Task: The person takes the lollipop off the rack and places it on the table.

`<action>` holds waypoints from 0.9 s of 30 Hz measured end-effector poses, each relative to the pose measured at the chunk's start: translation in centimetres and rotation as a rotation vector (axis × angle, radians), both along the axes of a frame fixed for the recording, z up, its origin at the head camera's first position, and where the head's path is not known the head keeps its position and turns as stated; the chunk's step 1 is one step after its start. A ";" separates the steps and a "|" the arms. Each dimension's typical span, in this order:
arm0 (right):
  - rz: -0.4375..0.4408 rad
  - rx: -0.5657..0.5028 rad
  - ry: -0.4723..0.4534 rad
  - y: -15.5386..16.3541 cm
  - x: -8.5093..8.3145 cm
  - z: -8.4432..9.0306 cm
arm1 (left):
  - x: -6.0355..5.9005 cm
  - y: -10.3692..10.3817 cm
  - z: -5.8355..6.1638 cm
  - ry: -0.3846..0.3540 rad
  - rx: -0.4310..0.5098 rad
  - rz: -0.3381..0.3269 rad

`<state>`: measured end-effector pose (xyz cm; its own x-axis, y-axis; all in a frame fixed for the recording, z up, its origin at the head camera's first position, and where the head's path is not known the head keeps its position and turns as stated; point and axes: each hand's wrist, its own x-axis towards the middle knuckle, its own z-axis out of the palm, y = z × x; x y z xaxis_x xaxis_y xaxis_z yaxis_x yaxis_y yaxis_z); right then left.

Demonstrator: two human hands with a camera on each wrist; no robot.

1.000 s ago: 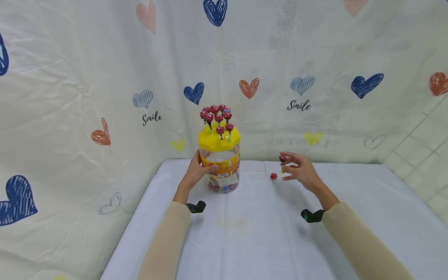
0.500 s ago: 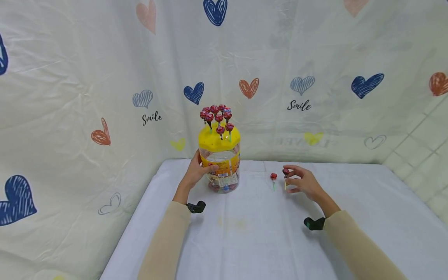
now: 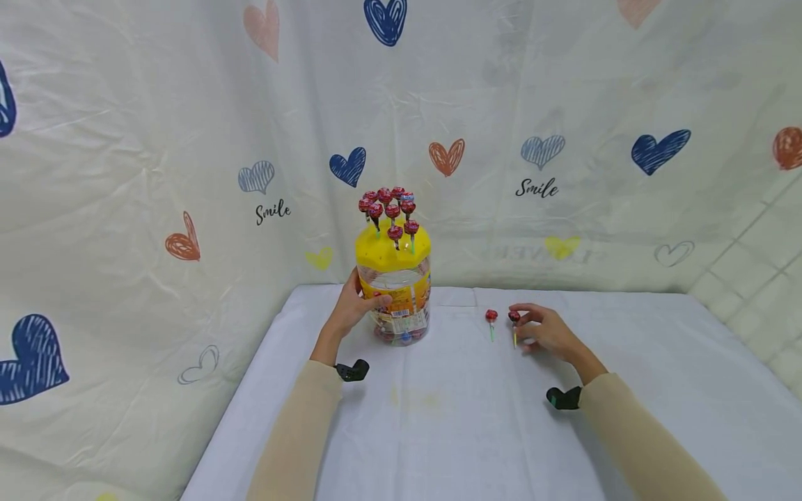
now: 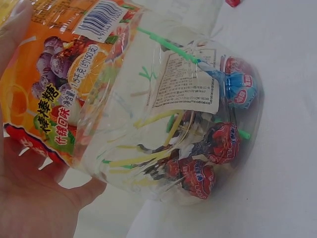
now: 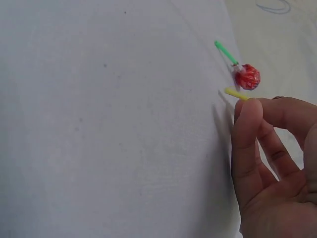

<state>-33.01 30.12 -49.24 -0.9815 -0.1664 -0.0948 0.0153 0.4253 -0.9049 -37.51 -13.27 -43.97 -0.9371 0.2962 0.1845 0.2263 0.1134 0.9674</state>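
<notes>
My left hand [image 3: 353, 306] grips the side of a clear plastic jar [image 3: 410, 322], fingers behind it and thumb across its orange label [image 4: 64, 74]. Inside the jar lie several lollipops [image 4: 223, 141] with yellow and green sticks. Its yellow lid [image 3: 390, 257] bears a cluster of red-wrapped lollipops [image 3: 392, 211] standing on their sticks. To the right, my right hand [image 3: 551, 332] pinches a lollipop [image 3: 514, 316] low over the table; its yellow stick [image 5: 234, 93] pokes out past the fingertips. Just left of it lies another red lollipop [image 3: 491, 316] with a green stick.
A white cloth covers the table [image 3: 451, 417]. Behind it hangs a pale curtain [image 3: 476, 90] printed with hearts and "Smile". Both wrists carry small black devices [image 3: 564, 398].
My right hand has come down and slightly right with the lollipop, from above the loose one to close over the cloth beside it. The left hand and jar have stayed put.
</notes>
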 end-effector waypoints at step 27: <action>0.010 0.361 0.057 -1.2 -1.1 0.0 | 0.0 0.0 -0.4 0.065 -0.004 0.021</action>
